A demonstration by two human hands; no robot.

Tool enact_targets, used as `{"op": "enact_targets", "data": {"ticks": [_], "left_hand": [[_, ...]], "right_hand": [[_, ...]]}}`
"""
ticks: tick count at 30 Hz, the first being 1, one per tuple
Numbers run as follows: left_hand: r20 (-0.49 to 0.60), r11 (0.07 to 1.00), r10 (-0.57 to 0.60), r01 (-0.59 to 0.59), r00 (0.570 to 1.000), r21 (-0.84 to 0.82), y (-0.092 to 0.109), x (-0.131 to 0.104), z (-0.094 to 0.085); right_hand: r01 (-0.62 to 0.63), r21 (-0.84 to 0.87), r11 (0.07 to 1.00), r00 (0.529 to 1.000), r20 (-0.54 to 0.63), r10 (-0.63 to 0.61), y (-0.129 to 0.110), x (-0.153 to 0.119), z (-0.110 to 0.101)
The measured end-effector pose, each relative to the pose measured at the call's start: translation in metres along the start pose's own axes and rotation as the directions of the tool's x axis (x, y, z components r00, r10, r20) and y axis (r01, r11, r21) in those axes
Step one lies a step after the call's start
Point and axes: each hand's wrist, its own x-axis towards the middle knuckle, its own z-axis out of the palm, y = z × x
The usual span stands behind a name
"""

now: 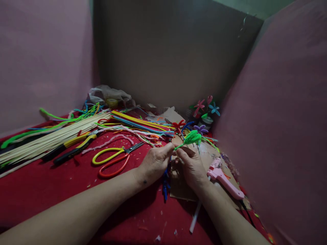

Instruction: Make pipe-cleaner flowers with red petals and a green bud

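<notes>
A bright green bundle of looped pipe cleaner (192, 137), shaped like a bud or leaf, points up and to the right between my hands. My left hand (157, 159) pinches the thin end of its green stem. With bent fingers, my right hand (191, 166) grips the same stem just below the loops; its fingertips are partly hidden. Under my hands lies a piece of brown cardboard (182, 190). A blue pipe cleaner piece (165, 187) rests on the red cloth by my left wrist.
Scissors (113, 160) and pliers (76, 144) lie left of my hands, beside thin wooden sticks (63, 134) and coloured pipe cleaners (143, 121). A pink glue gun (224, 180) is close to my right forearm. Finished pipe cleaner flowers (214, 109) stand behind.
</notes>
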Motion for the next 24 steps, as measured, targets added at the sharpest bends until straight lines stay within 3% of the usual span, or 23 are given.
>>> {"op": "enact_targets", "data": {"ticks": [3, 6, 8, 10, 15, 20, 24], "left_hand": [[0.038, 0.951, -0.15, 0.154, 0.988, -0.268, 0.005, 0.004, 0.0], [0.197, 0.788, -0.254, 0.32, 0.947, -0.525, 0.008, 0.007, 0.0], [0.29, 0.688, -0.287, 0.407, 0.913, -0.601, 0.01, 0.009, 0.0], [0.315, 0.657, -0.306, 0.439, 0.898, -0.613, 0.01, 0.009, 0.0], [0.273, 0.715, -0.316, 0.417, 0.909, -0.561, 0.011, 0.007, 0.0], [0.282, 0.751, -0.33, 0.432, 0.901, -0.5, 0.009, 0.005, 0.004], [0.13, 0.908, -0.191, 0.226, 0.973, -0.353, 0.004, 0.002, 0.005]], "right_hand": [[0.009, -0.017, 1.0, 0.999, 0.046, -0.008, -0.004, -0.001, 0.002], [0.022, -0.021, 1.0, 0.996, 0.09, -0.02, -0.006, -0.001, 0.003], [0.02, -0.013, 1.0, 0.995, 0.098, -0.019, -0.006, 0.0, 0.003], [0.036, -0.028, 0.999, 0.997, 0.073, -0.034, -0.005, 0.0, 0.002], [0.178, -0.117, 0.977, 0.984, 0.008, -0.179, -0.006, -0.001, 0.005], [0.222, -0.146, 0.964, 0.974, -0.007, -0.225, -0.017, -0.005, 0.011], [0.273, -0.195, 0.942, 0.96, 0.0, -0.278, -0.019, -0.004, 0.011]]}}
